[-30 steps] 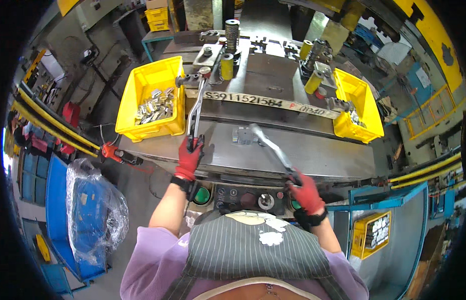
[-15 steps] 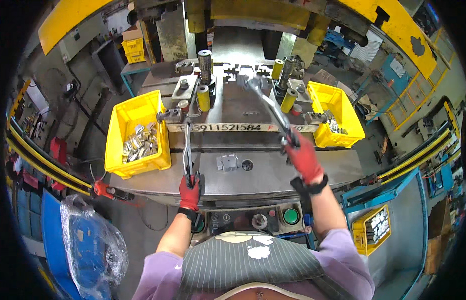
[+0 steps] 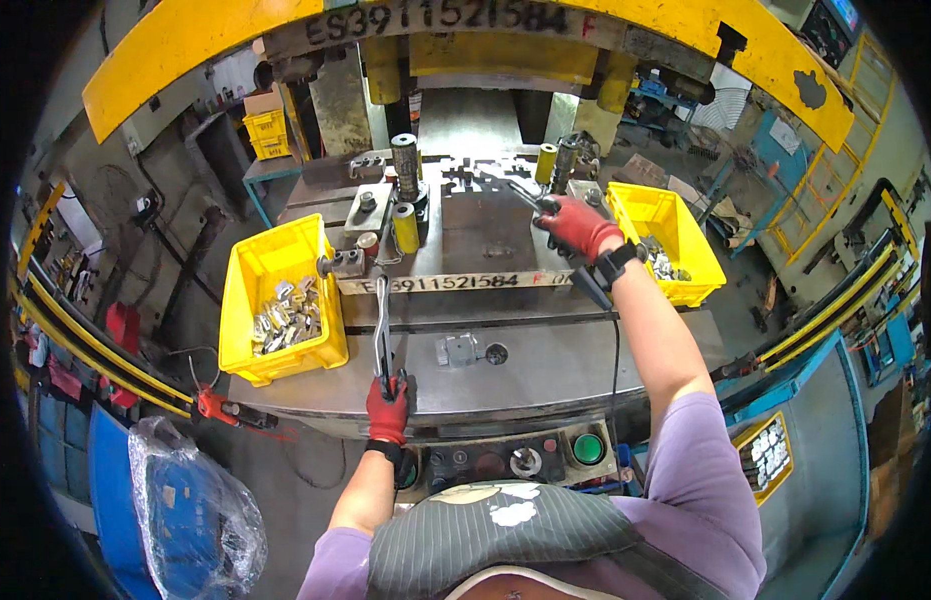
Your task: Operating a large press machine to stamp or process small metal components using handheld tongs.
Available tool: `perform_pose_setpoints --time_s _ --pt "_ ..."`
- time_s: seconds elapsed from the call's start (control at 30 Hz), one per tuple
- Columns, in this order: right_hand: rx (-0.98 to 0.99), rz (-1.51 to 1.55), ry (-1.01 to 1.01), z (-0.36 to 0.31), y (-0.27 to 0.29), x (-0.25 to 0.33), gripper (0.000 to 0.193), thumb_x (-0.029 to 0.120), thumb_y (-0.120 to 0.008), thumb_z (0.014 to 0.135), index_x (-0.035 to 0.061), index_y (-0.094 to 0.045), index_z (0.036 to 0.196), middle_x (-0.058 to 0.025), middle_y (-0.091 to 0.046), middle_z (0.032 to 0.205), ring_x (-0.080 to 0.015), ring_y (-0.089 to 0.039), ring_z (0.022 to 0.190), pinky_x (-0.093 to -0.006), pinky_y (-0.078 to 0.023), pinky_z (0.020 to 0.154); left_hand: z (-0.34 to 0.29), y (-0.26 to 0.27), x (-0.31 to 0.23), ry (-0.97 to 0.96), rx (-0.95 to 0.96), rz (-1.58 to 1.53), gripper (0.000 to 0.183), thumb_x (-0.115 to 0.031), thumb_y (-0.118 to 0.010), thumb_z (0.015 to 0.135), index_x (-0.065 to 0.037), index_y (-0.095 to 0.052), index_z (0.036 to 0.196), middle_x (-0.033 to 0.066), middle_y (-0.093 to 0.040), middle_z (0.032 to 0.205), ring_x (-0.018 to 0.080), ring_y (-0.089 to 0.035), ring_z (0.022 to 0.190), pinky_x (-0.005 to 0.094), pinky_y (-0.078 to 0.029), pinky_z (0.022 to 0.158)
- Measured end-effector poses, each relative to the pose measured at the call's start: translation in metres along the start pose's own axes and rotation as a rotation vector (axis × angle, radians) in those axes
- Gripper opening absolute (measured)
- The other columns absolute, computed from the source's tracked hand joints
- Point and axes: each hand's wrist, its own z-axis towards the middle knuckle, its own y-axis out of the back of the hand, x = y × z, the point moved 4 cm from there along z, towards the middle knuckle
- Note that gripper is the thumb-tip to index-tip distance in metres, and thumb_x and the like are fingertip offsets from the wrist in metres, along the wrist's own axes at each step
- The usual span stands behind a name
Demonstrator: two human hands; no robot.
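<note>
One metal tool (image 3: 381,312) extends forward from each grip (image 3: 388,411).

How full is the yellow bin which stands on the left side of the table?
Partly full: metal pieces lie piled low inside the yellow bin, and its bare inner walls show above them.
</note>
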Motion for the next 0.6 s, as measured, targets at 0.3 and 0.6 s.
perform_pose_setpoints --time_s 0.3,0.6 --pt "-0.073 -0.011 0.107 0.000 -0.037 0.006 0.034 0.027 -0.056 0.075 0.0005 -0.052 0.095 -0.0217 -0.057 0.091 -0.0357 -0.054 0.088 -0.0392 -0.043 0.077 -0.003 -0.002 -0.001 -0.008 0.025 0.089 0.024 -0.009 -0.068 0.067 -0.002 -0.052 0.084 0.0095 -0.058 0.075 0.0226 -0.058 0.071 0.0311 -0.044 0.064" --pt "-0.042 0.303 0.129 0.010 -0.034 -0.033 0.030 0.024 -0.057 0.075 -0.0005 -0.054 0.092 -0.0200 -0.058 0.083 -0.0321 -0.056 0.080 -0.0368 -0.042 0.072 -0.004 -0.002 -0.011 -0.073 0.022 0.052 0.020 -0.009 -0.066 0.069 -0.001 -0.052 0.081 0.0087 -0.056 0.070 0.0190 -0.054 0.064 0.0293 -0.043 0.062"
